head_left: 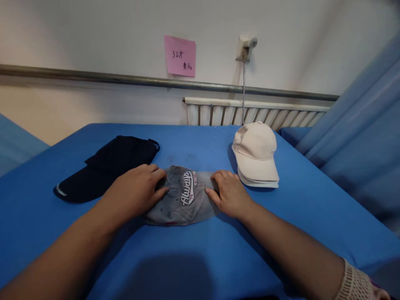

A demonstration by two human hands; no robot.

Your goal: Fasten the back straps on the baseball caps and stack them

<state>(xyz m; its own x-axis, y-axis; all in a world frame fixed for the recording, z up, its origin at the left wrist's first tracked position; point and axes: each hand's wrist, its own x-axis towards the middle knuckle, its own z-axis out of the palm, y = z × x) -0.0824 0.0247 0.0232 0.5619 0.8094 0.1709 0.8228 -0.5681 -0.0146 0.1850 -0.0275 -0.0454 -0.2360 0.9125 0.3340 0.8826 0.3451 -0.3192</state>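
Observation:
A grey washed-look baseball cap [200,204] with white "Always" lettering lies sideways on the blue-covered table, its brim toward the right. My left hand [137,187] grips the crown end, fingers curled and thumb on the fabric. At the opposite end, my right hand [233,193] has its fingers and thumb bent over the brim. Beyond my left hand rests a black baseball cap [115,156], brim pointing left toward me. Two beige caps appear stacked on the right; the upper beige cap [256,143] faces forward, just past my right hand.
The blue cover [187,258] spreads over the whole table. Behind it are a white radiator [218,113], a metal rail [125,79] and a plugged-in socket [245,50] with a hanging cord. A pink note [180,56] is on the wall; a blue curtain [362,125] hangs right.

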